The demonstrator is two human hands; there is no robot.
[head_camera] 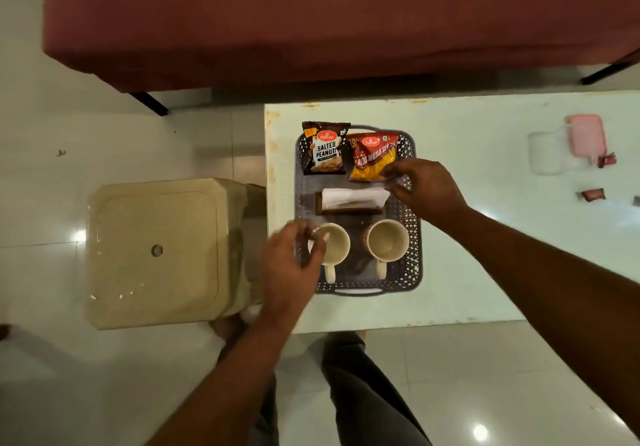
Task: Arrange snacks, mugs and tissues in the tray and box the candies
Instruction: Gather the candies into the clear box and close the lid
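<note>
A grey perforated tray (414, 237) sits on the pale table. At its far end lie a dark salted peanuts pack (323, 149) and a red-and-yellow aloo bhujia pack (372, 154). A brown holder with white tissues (349, 198) lies across the middle. Two beige mugs stand at the near end, the left mug (337, 248) and the right mug (388, 239). My left hand (291, 265) pinches the left mug's rim, thumb inside. My right hand (427, 189) pinches the bhujia pack's lower right corner, just above the tissues.
Far right on the table are a clear box (550, 153), its pink lid (587, 135) and two wrapped candies (606, 160) (594, 194). A beige plastic stool (156, 251) stands against the table's left edge. Maroon furniture (311, 19) lies beyond the table.
</note>
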